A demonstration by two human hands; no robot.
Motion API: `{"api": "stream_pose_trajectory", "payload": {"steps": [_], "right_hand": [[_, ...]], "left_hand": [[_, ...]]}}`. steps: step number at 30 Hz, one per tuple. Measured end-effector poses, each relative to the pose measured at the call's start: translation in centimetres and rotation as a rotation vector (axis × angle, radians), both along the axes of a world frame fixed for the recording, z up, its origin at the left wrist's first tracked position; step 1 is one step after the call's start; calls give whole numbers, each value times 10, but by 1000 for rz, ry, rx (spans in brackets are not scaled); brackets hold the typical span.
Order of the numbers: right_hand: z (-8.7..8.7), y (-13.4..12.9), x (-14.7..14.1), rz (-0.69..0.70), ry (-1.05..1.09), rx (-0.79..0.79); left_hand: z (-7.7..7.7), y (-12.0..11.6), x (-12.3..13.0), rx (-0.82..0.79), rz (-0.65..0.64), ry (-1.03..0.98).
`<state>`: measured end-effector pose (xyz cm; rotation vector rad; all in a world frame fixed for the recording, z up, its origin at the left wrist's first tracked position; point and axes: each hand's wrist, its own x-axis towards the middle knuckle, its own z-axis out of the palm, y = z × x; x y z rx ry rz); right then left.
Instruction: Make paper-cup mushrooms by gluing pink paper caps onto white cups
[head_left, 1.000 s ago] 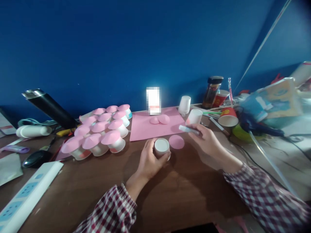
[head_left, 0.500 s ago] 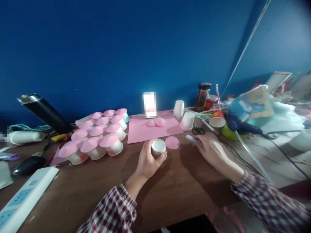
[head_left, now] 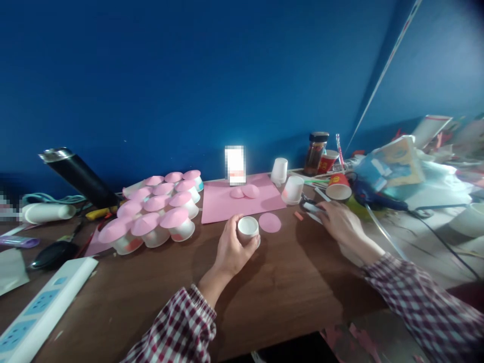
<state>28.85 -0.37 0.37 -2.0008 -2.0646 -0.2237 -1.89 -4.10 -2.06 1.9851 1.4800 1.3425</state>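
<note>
A small white paper cup is in my left hand, its mouth facing up and my fingers wrapped round its side. Just right of it a pink paper disc lies flat on the table. My right hand is low over the tabletop, blurred, its fingers closed at the end of a white stick-like thing. Dark-handled scissors lie beside these fingertips, partly covered. A small orange-pink piece rests left of my right hand.
At left stand several cups with pink cone tops. A pink sheet bears two pink pieces. Two upturned white cups, a red cup and a brown jar stand right. A power strip lies front left.
My right hand has moved a little right and away from me with the white stick-like thing, and the orange-pink piece now shows on the table. My left hand still holds the cup.
</note>
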Motion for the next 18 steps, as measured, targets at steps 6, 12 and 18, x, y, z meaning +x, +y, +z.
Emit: {"api": "stream_pose_trajectory", "payload": {"steps": [6, 12, 18], "right_hand": [[-1, 5, 10, -61, -9, -82], [7, 0, -3, -40, -15, -17], [14, -9, -65, 368, 101, 57]], "left_hand": [[-1, 0, 0, 29, 2, 5], [-1, 0, 0, 3, -6, -7], [0, 1, 1, -7, -26, -14]]}}
